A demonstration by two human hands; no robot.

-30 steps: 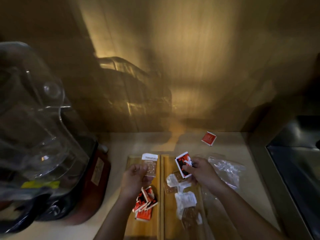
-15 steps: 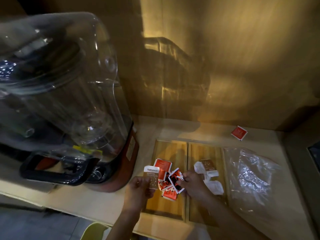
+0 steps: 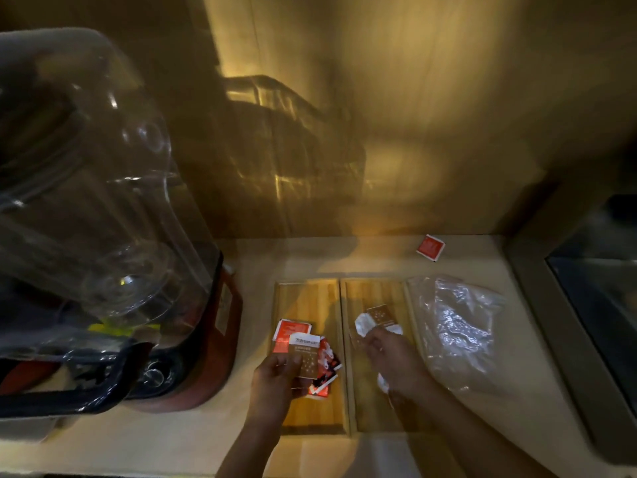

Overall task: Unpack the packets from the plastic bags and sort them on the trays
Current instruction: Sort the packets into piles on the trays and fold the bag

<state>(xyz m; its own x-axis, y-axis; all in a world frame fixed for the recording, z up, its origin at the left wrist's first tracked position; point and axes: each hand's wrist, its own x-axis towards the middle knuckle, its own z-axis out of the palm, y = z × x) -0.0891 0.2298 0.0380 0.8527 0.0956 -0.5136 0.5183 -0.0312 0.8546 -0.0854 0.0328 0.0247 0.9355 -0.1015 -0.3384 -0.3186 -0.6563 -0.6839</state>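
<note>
Two wooden trays lie side by side on the counter: the left tray [image 3: 310, 298] and the right tray [image 3: 375, 293]. My left hand [image 3: 275, 377] holds a brown-and-white packet [image 3: 305, 355] upright over the left tray, above a pile of red packets [image 3: 291, 331]. My right hand [image 3: 396, 360] rests palm down on the right tray, over white and brown packets [image 3: 379, 315]; its fingers are curled and I cannot see whether they grip one. A crumpled clear plastic bag [image 3: 458, 326] lies just right of the trays. One red packet [image 3: 430, 247] lies alone near the back wall.
A large blender with a clear jug [image 3: 86, 201] and red base [image 3: 220, 326] stands left of the trays. A dark glass-fronted appliance [image 3: 596, 305] sits at the right. The wooden wall [image 3: 379, 115] closes the back.
My right hand has let go of the red, black and white packet on the left tray's pile and moved right onto the right tray. My left hand still holds the brown-and-white packet.
</note>
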